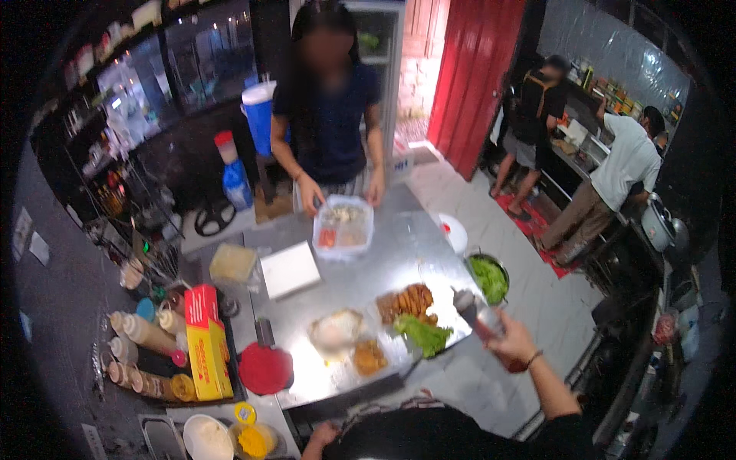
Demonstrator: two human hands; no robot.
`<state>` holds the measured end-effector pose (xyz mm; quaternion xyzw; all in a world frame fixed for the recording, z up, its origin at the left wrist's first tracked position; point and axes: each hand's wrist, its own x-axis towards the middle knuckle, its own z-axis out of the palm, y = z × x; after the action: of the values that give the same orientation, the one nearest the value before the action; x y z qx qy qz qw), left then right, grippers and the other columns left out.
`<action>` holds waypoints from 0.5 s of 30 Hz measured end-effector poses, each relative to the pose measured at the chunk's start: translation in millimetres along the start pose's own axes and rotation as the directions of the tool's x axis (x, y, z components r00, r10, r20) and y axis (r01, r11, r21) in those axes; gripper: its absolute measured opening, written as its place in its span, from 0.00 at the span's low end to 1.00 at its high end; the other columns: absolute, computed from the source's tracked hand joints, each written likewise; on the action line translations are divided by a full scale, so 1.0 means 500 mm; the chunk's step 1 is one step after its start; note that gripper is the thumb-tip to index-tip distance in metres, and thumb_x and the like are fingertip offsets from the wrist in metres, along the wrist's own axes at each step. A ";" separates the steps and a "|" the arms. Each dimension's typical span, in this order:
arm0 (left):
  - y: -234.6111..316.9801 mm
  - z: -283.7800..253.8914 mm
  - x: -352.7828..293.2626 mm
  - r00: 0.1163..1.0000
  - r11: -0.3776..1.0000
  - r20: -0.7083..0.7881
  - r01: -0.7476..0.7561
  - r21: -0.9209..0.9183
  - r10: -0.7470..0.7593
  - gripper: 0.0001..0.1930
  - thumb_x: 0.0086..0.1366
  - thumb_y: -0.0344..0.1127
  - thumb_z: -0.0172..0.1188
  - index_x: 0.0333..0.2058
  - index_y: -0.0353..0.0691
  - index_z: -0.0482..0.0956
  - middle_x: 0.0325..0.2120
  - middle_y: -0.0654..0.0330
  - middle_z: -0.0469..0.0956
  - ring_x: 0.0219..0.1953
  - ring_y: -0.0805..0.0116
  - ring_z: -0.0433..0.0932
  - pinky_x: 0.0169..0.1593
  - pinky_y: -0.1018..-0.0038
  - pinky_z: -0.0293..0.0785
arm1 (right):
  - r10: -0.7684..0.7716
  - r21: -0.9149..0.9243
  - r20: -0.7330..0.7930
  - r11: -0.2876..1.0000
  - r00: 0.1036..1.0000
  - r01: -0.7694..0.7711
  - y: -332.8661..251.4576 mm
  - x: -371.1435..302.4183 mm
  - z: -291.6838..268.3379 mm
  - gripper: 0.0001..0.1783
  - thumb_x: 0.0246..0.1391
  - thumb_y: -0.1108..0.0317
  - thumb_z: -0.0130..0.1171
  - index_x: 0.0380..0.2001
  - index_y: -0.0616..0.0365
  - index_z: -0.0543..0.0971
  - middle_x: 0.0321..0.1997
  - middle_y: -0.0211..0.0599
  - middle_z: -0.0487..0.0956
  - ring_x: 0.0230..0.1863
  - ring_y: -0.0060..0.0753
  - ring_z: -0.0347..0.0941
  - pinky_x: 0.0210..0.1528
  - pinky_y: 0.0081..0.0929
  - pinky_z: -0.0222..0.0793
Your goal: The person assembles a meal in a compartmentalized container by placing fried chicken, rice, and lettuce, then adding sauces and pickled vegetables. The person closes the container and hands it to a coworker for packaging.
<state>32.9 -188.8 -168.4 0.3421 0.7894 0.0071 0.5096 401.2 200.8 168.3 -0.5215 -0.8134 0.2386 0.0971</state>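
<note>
Lower centre: meat (406,302) sliced, lettuce (424,335) placed; fried egg (336,330) seemingly unused. Right hand (515,343) clasps blurred utensil (466,302); left hand's (326,435) grip indeterminable.

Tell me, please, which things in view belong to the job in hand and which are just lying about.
Seemingly in the job: the right hand's shiny object; brown slices; lettuce against them.

Seemingly just lying about: red-and-yellow box; squeeze bottles; blue jug.
</note>
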 end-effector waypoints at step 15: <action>0.733 -0.027 -0.262 0.776 0.466 -0.586 -0.618 -0.633 0.233 0.27 0.54 0.34 0.71 0.49 0.31 0.70 0.43 0.51 0.76 0.43 0.61 0.77 0.48 0.66 0.75 | -0.557 0.533 -0.109 0.666 0.824 0.521 0.026 -0.082 0.224 0.51 0.45 0.49 0.68 0.66 0.58 0.55 0.62 0.54 0.66 0.62 0.54 0.65 0.64 0.40 0.61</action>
<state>249.8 24.9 74.7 0.2562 0.6727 0.5643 0.4043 384.0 136.5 68.8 -0.2007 -0.8318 0.4347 0.2807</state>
